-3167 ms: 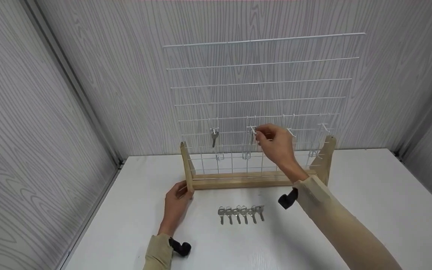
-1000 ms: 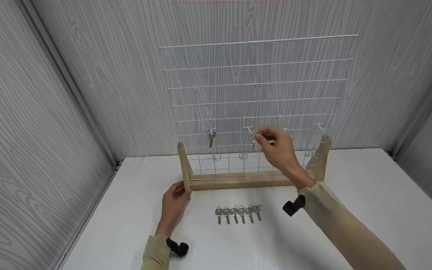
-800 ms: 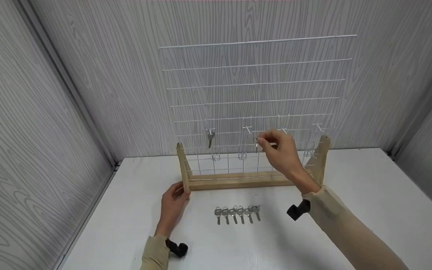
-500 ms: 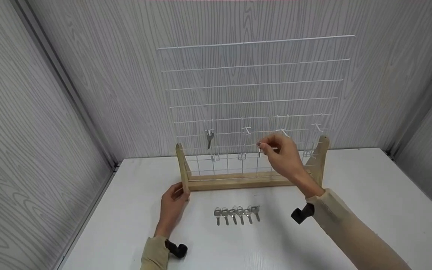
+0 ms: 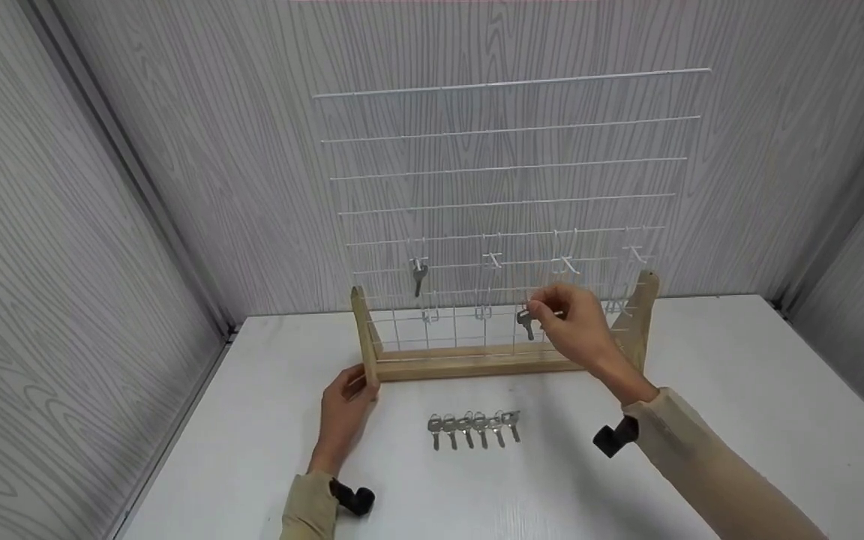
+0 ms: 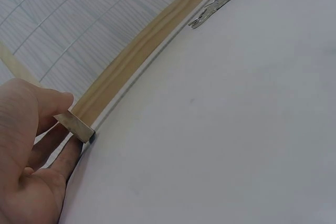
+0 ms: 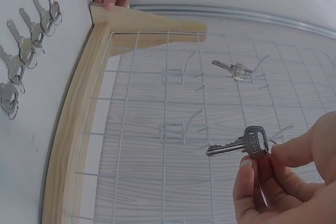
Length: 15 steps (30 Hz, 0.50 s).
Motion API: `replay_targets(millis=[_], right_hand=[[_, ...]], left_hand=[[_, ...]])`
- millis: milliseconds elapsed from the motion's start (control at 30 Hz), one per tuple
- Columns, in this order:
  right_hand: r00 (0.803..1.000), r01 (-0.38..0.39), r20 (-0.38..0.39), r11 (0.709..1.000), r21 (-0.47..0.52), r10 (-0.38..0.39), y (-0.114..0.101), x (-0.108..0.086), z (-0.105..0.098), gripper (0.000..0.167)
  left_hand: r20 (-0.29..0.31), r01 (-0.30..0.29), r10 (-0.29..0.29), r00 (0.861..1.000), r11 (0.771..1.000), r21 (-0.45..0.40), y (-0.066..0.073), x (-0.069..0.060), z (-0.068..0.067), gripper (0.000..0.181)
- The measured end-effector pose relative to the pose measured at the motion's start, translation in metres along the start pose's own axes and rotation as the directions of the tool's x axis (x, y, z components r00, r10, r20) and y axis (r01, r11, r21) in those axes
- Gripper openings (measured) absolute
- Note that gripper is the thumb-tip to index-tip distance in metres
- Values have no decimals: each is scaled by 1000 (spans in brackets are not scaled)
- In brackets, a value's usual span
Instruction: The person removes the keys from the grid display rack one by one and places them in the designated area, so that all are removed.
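My right hand (image 5: 580, 326) pinches a small ring with a silver key (image 7: 255, 142) hanging from it, in front of the lower part of a white wire grid (image 5: 402, 205). The thumb and index finger meet at the ring in the right wrist view. Gripped between thumb and fingers of my left hand (image 5: 343, 409) is the left end of the grid's wooden stand (image 5: 477, 369). Another key (image 5: 419, 279) hangs on the leftmost upper hook. Several more keys (image 5: 480, 424), each with a ring, lie in a row on the table before the stand.
Three upper hooks carry no key: a second hook (image 5: 493, 260), a third hook (image 5: 568, 264) and a far-right hook (image 5: 635, 255). Lower hooks (image 5: 483, 312) sit beneath them. The white table (image 5: 267, 450) is bounded by grey wood-grain panels (image 5: 199, 150).
The right hand has carried its key away from the second upper hook, down and to the right. That hook is now bare. The left hand keeps its hold on the stand.
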State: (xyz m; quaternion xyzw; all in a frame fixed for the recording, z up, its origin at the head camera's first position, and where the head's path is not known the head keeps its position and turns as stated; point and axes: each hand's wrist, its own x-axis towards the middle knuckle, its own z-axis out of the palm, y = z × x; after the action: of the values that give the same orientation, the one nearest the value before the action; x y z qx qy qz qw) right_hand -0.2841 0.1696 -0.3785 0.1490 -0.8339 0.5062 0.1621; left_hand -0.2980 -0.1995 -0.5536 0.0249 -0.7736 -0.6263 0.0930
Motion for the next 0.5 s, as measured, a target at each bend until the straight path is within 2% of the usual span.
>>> replay_targets(millis=[200, 500], right_hand=[[999, -40, 12, 999, -34, 40, 10, -8, 1, 12], [996, -90, 23, 994, -56, 92, 29, -16, 6, 10]], left_hand=[[9, -9, 9, 1000, 1000, 3, 1, 0, -1, 46], [3, 18, -18, 1000, 1000, 3, 0, 1, -1, 46]])
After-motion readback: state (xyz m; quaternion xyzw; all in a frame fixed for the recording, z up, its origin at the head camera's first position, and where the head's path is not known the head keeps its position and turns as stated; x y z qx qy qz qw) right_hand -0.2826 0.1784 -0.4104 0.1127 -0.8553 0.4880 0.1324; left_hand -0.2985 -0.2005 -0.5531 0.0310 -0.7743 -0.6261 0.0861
